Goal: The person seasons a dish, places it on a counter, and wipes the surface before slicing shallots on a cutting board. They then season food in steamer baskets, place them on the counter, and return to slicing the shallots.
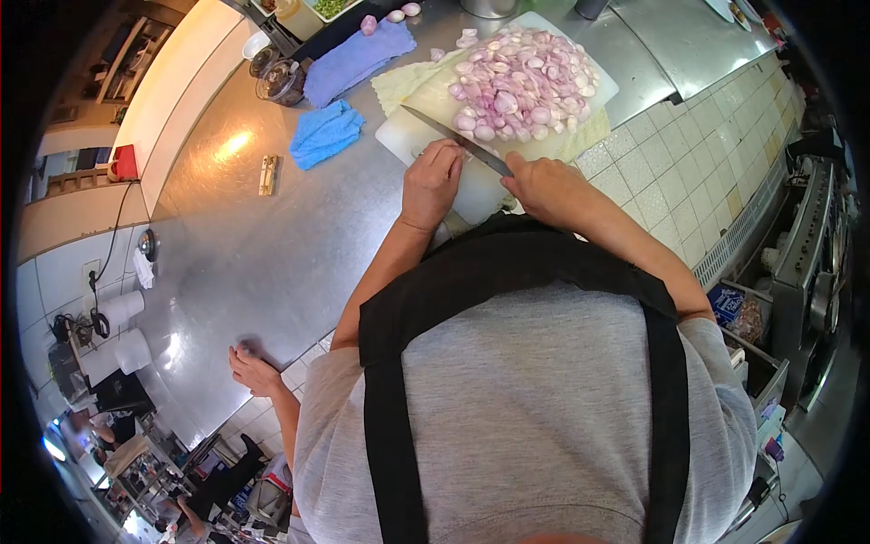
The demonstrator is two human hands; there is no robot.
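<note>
A white cutting board (399, 136) lies on the steel counter, bearing a large heap of peeled and sliced shallots (526, 83). My right hand (544, 186) is wrapped round the handle of a knife (480, 154), whose blade points up and left over the board's near part. Close against the blade, my left hand (433, 181) has its fingers drawn together at the board; whatever they hold is hidden or too small to name. A yellowish cloth (396, 84) shows under the board.
Blue cloths (328, 133) and a purple-blue towel (358, 62) lie left of the board. Nearby are a jar (283, 83), whole shallots (396, 16) and a small yellowish object (268, 175). Another person's hand (255, 371) rests at the counter's lower left edge.
</note>
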